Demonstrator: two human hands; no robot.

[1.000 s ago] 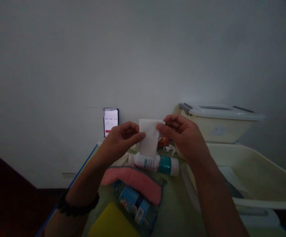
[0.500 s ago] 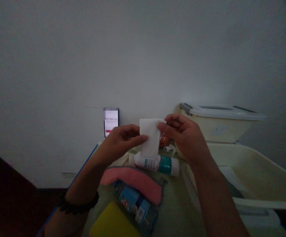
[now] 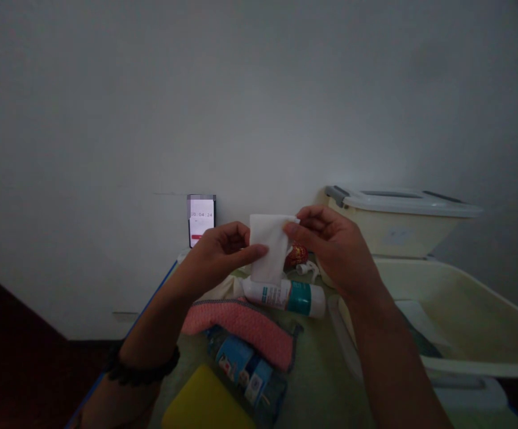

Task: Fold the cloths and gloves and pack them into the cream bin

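A folded white tissue (image 3: 265, 265) hangs between my two hands, above the table. My left hand (image 3: 223, 247) pinches its left side, thumb in front and fingers behind. At its upper right corner, my right hand (image 3: 330, 244) grips it between thumb and fingers. Just below the tissue lies a white bottle with a green label (image 3: 301, 298), on its side and partly covered from view. A pink cloth with a dark edge (image 3: 245, 328) lies nearer to me, over part of a clear bottle with a blue label (image 3: 245, 369).
A yellow item (image 3: 205, 402) lies at the near edge. A phone with a running timer (image 3: 202, 220) leans on the wall. On the right stand an open cream bin (image 3: 486, 298) and a lidded box (image 3: 393, 229). A red item (image 3: 297, 256) and a white cable (image 3: 310, 270) lie behind.
The tissue and my left hand have shifted very slightly left, and the tissue's lower end hangs a little higher. Both hands keep their hold.
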